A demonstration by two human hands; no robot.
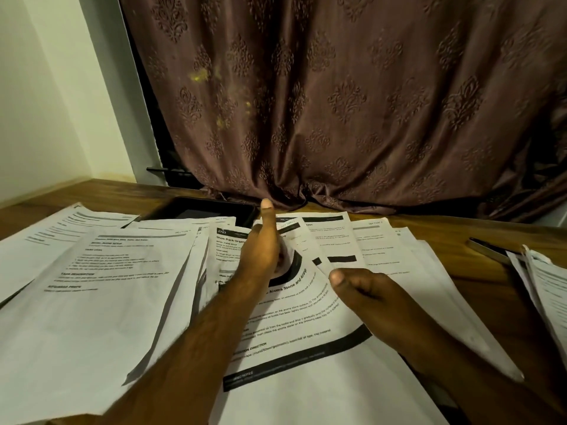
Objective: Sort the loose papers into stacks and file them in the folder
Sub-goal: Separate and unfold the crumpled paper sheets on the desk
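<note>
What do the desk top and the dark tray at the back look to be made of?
Desk top: looks like wood or wood-look laminate, brown with visible grain and a satin sheen. Dark tray: probably moulded plastic, black with a dull reflection on its raised rim; too dim to be sure.

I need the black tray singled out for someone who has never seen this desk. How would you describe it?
Start at the brown patterned curtain behind the wooden desk. At its hem, left of centre, lies the black tray, its near edge under the loose papers. It is the only dark, raised-rim rectangle among white sheets.
</note>
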